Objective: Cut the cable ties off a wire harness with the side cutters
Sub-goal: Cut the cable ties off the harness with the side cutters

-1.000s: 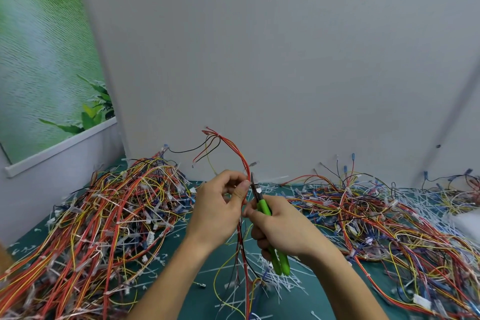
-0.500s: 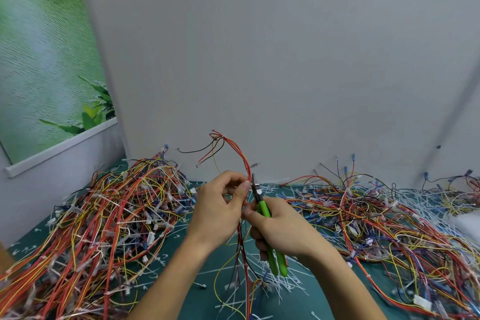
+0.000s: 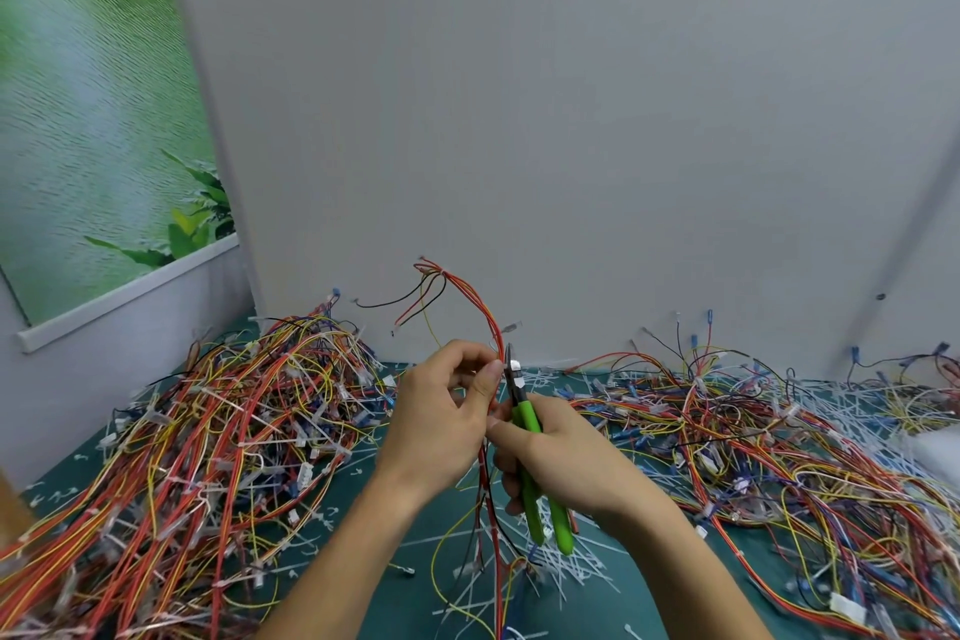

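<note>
Wall (image 3: 571, 120): plain grey, standing along the far edge of the mat.
Mat (image 3: 363, 535): dark green, and it carries everything else.
Left pile (image 3: 208, 431): a deep tangle of red, yellow and white wires covering the mat's left side.
Right pile (image 3: 753, 431): a flatter tangle across the mat's right side.
Loose ties (image 3: 561, 566): white strips scattered on the mat's near middle.
Harness (image 3: 483, 312): held upright above the mat's middle, its top arching over and its lower end trailing to the mat.
Right hand (image 3: 571, 452): wrapped round the cutters' green handles.
Left hand (image 3: 441, 426): thumb and fingers pinching the harness.
Side cutters (image 3: 523, 413): tips up, against the harness just beside the left thumb.
Tie (image 3: 514, 365): a small white bit at the blades.
</note>
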Motion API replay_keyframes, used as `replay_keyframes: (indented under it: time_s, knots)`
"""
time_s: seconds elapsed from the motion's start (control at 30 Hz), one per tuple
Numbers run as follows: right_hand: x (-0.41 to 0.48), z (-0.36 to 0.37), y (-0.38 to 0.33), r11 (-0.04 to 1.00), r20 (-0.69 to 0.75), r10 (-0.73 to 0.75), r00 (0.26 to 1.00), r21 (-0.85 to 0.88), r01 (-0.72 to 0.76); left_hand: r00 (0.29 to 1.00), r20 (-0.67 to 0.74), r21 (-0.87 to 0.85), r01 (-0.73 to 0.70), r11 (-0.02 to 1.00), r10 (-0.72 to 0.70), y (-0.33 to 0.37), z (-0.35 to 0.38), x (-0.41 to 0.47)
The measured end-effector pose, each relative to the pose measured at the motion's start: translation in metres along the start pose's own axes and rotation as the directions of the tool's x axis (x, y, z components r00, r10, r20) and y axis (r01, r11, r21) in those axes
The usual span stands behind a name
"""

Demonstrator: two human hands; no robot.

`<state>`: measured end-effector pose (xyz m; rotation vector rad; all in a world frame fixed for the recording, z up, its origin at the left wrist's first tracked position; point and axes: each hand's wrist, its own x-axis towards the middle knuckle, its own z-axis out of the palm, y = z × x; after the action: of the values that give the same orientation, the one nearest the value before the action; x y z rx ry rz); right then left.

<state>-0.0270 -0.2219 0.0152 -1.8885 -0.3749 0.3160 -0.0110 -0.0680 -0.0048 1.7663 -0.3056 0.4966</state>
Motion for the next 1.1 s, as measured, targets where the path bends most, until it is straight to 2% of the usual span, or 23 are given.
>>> replay_keyframes:
  time_s: [0.33,0.8,0.9,1.1]
  knots:
    - [0.0026,-0.0006,0.0064,0.999,-0.012,0.010,1.000,0.035,-0.010,1.000,-0.001,0.016,-0.022,1.000,0.022,0.0018,0.0005,0.0012]
    - [0.0008,-0.0013,0.0021,0.999,-0.003,0.000,1.000,-0.034,0.000,1.000,0.016,0.002,-0.002,1.000,0.002,0.0020,-0.0005,-0.0001]
    - [0.0008,-0.0007,0.0036,1.000,-0.017,0.018,1.000,-0.023,-0.019,1.000,0.014,0.050,-0.016,0.999,0.016,0.0013,-0.0003,0.0007]
    - [0.0007,-0.0019,0.0040,0.999,-0.048,0.032,0.998,-0.010,-0.032,1.000,0.012,0.020,-0.016,1.000,0.016,0.0060,0.0000,-0.0011]
